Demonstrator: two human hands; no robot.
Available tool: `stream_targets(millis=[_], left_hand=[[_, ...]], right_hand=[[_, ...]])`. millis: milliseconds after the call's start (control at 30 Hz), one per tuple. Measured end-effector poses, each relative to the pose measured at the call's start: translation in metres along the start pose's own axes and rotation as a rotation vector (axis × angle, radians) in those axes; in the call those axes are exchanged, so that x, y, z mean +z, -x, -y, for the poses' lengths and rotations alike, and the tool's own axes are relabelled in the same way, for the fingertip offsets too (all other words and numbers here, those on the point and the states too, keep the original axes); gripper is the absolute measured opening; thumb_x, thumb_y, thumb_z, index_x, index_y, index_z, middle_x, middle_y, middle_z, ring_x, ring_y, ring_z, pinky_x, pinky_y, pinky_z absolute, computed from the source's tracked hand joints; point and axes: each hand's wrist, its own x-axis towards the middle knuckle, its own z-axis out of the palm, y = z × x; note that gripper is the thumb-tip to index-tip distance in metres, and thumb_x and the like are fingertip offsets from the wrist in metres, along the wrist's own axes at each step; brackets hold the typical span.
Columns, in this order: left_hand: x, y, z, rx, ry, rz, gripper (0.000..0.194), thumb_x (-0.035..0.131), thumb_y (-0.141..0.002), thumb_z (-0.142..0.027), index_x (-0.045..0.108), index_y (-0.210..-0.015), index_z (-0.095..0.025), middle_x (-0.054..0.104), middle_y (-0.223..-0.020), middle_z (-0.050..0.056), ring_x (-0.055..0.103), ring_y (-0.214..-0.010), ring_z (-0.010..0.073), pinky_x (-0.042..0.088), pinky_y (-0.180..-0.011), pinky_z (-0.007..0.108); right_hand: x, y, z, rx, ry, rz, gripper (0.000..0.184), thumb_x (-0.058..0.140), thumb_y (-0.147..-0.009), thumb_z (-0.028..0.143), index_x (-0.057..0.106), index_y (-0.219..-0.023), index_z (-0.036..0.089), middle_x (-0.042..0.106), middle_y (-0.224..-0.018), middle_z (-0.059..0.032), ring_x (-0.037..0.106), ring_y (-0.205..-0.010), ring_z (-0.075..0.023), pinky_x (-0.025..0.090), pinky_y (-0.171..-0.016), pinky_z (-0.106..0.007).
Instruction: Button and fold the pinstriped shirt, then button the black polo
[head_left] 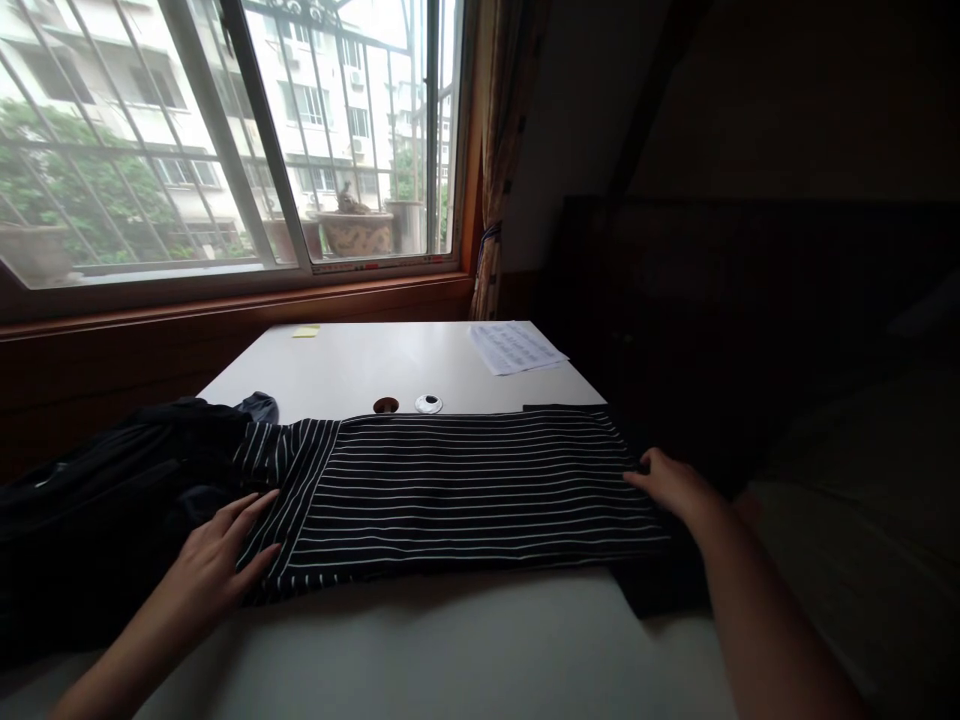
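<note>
A black garment with thin white stripes (472,490) lies spread flat across the white table (480,640), folded into a long rectangle. Its left part has stripes running at a slant, by a seam. My left hand (217,555) rests on that left part, fingers stretched out and apart. My right hand (671,485) is at the garment's right end, thumb and fingers pinching its edge. Beneath that end, a plain dark cloth (660,590) sticks out over the table's right side.
Dark clothes (105,510) are heaped at the left. Printed sheets (516,348) and a yellow note (306,331) lie at the table's far side. A round hole (386,405) and a white disc (429,403) sit behind the garment. Beyond is a barred window (337,130) with a curtain (499,150).
</note>
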Motion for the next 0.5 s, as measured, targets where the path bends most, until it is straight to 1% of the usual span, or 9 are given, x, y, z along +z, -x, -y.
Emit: stream_targets(millis=[67,100,167,233,300,367,433,500], left_hand=[[-0.001,0.011,0.007,-0.039,0.042,0.003,0.067,0.049,-0.083,-0.064,0.048,-0.143,-0.035,0.051,-0.141,0.010,0.053,-0.126,0.0375,0.043,-0.105,0.053],[-0.002,0.015,0.010,-0.065,0.068,-0.001,0.068,0.050,-0.082,-0.065,0.050,-0.142,-0.035,0.052,-0.139,0.010,0.055,-0.123,0.0373,0.047,-0.101,0.052],[-0.005,0.020,0.014,-0.125,0.142,0.001,0.071,0.053,-0.079,-0.067,0.051,-0.142,-0.033,0.055,-0.131,0.011,0.061,-0.113,0.0354,0.055,-0.091,0.049],[-0.007,0.022,0.017,-0.172,0.225,0.014,0.076,0.057,-0.077,-0.068,0.050,-0.143,-0.031,0.055,-0.122,0.011,0.064,-0.103,0.0318,0.059,-0.084,0.045],[-0.008,0.021,0.020,-0.192,0.270,0.015,0.078,0.060,-0.076,-0.068,0.050,-0.143,-0.030,0.055,-0.117,0.010,0.066,-0.098,0.0301,0.059,-0.083,0.045],[-0.008,0.019,0.022,-0.209,0.283,0.006,0.079,0.062,-0.074,-0.068,0.051,-0.142,-0.028,0.054,-0.114,0.010,0.066,-0.096,0.0305,0.059,-0.085,0.047],[-0.007,0.016,0.023,-0.237,0.304,0.002,0.082,0.063,-0.072,-0.069,0.052,-0.141,-0.026,0.053,-0.113,0.011,0.067,-0.093,0.0303,0.060,-0.083,0.047],[-0.007,0.014,0.024,-0.265,0.334,0.005,0.086,0.063,-0.071,-0.071,0.052,-0.141,-0.024,0.053,-0.114,0.012,0.068,-0.088,0.0295,0.061,-0.079,0.047]], right_hand=[[0.006,0.008,-0.008,0.018,-0.040,0.021,0.041,0.065,-0.082,0.041,0.063,-0.113,0.015,0.074,-0.087,-0.0116,0.072,-0.072,-0.0266,0.053,-0.069,-0.035],[0.009,0.012,-0.012,0.021,-0.055,0.027,0.041,0.065,-0.082,0.042,0.063,-0.112,0.015,0.075,-0.087,-0.0116,0.072,-0.072,-0.0265,0.053,-0.069,-0.034],[0.014,0.020,-0.019,0.017,-0.071,0.021,0.040,0.066,-0.080,0.046,0.066,-0.106,0.015,0.075,-0.092,-0.0131,0.073,-0.081,-0.0279,0.053,-0.073,-0.034],[0.018,0.028,-0.023,-0.011,-0.088,0.021,0.039,0.066,-0.079,0.051,0.068,-0.097,0.016,0.074,-0.097,-0.0137,0.072,-0.091,-0.0294,0.053,-0.077,-0.034],[0.020,0.037,-0.022,-0.044,-0.110,0.048,0.039,0.063,-0.079,0.056,0.068,-0.091,0.018,0.074,-0.095,-0.0121,0.071,-0.092,-0.0294,0.053,-0.077,-0.034],[0.021,0.048,-0.018,-0.074,-0.096,0.056,0.037,0.061,-0.081,0.056,0.067,-0.088,0.020,0.074,-0.094,-0.0111,0.071,-0.092,-0.0290,0.053,-0.077,-0.034],[0.022,0.060,-0.009,-0.105,-0.018,-0.001,0.029,0.058,-0.084,0.048,0.066,-0.086,0.020,0.072,-0.098,-0.0127,0.069,-0.095,-0.0290,0.052,-0.079,-0.034],[0.024,0.071,0.000,-0.136,0.067,-0.094,0.023,0.053,-0.088,0.040,0.063,-0.088,0.019,0.069,-0.103,-0.0150,0.068,-0.097,-0.0291,0.051,-0.082,-0.035]])
